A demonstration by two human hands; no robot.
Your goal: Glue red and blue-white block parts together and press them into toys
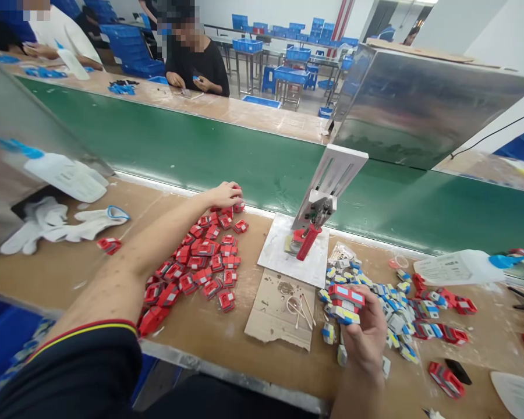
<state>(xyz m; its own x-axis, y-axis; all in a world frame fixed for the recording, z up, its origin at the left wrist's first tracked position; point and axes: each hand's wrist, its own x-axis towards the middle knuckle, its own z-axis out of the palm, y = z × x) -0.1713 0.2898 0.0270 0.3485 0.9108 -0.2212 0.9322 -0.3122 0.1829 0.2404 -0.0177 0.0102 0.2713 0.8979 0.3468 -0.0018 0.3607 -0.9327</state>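
My right hand (369, 329) is closed around a red-and-grey toy car body (346, 295), with a white, blue and yellow piece (347, 315) against its underside. Beyond it lies a heap of similar white, blue and yellow pieces (393, 308). My left arm reaches forward to the far end of a pile of red toy car bodies (201, 262). There my left hand (224, 195) has its fingers curled on a red toy car body, mostly hidden by them. Between the two piles stands a toggle clamp press (318, 212) with a red handle, and a red part under it.
Cardboard (275, 314) with cotton swabs lies before the press. White gloves (65, 227) and squeeze bottles, one at left (67, 174), one at right (458, 267), flank the work area. A green conveyor belt (179, 145) runs behind; co-workers sit across it.
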